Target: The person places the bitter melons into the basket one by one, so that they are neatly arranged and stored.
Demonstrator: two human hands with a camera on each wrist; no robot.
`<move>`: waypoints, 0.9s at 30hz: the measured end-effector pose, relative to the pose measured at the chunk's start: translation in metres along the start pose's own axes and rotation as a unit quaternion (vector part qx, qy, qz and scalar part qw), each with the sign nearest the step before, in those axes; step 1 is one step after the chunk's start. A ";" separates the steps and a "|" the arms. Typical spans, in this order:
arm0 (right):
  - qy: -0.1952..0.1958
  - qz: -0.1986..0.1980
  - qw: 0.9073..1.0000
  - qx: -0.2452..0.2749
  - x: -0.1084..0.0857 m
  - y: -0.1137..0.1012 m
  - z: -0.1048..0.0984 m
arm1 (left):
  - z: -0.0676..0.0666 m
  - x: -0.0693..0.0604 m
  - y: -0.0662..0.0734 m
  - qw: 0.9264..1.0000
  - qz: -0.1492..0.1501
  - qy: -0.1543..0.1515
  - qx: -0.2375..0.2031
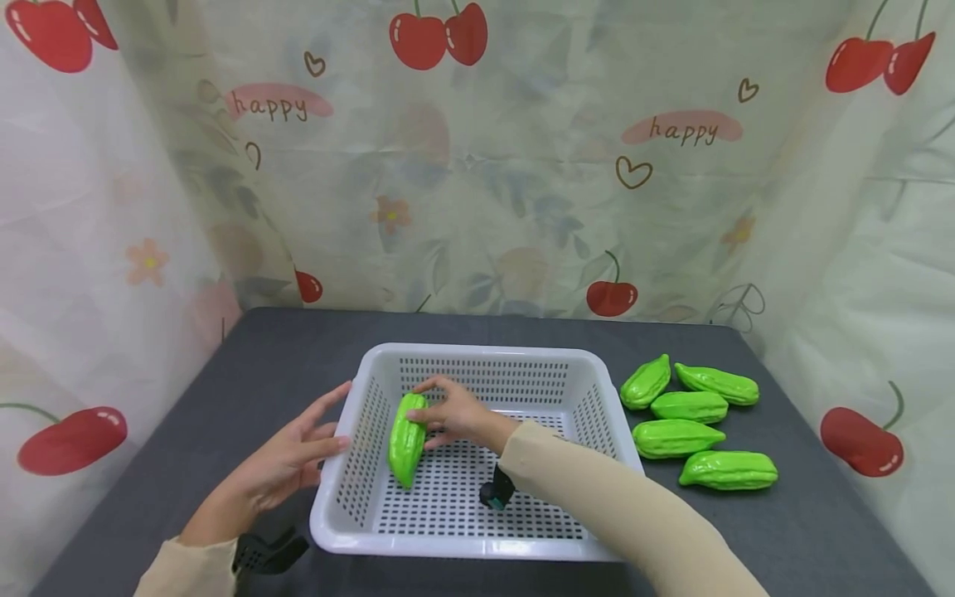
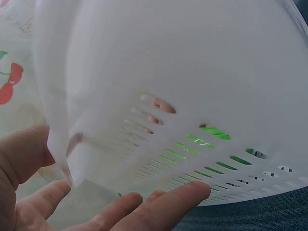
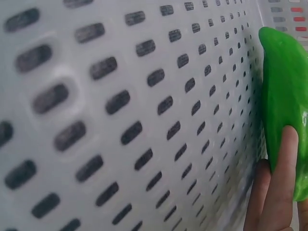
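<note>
Closest to the camera, a beige left sleeve [image 1: 190, 570] ends beside a black wrist device [image 1: 270, 551], and a beige right sleeve [image 1: 619, 489] reaches across the front right part of a white perforated basket [image 1: 462, 546]. A small black piece [image 1: 496, 489] shows below the right cuff, seen against the basket floor. The basket sits on a dark bench [image 1: 806, 531].

The left hand [image 1: 287, 460] is at the basket's left side, its fingers spread and fairly straight, the tips touching the rim and outer wall. Inside the basket, the right hand [image 1: 457, 414] grips a green gourd [image 1: 405, 444] between thumb and fingers. This gourd is in the left part of the basket, near the left wall, its length running roughly front to back; whether it touches the floor cannot be told.

To the right of the basket, five gourds lie on the bench: the nearest [image 1: 728, 470], then a second [image 1: 677, 439], a third [image 1: 690, 406], and at the back a pair, one slanted [image 1: 646, 382], one lying more crosswise [image 1: 718, 385].

Behind the bench hangs a pale curtain [image 1: 522, 99] printed with red cherries [image 1: 612, 298] and the word "happy" [image 1: 682, 130].
</note>
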State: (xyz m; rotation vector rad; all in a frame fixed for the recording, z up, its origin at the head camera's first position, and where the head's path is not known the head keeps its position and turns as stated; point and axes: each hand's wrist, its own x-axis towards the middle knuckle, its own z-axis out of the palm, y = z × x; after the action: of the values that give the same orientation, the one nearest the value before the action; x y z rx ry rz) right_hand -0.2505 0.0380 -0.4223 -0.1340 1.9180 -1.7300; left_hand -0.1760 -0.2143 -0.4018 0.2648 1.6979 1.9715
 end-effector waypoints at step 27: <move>-0.013 0.010 1.000 0.011 0.002 0.004 0.006 | -0.001 0.001 -0.002 1.000 0.001 0.000 0.002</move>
State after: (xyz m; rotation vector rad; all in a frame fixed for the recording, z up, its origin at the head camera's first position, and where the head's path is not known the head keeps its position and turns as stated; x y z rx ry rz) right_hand -0.2479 0.0330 -0.4271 -0.1278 1.8745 -1.7270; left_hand -0.1765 -0.2148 -0.4036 0.2684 1.7009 1.9699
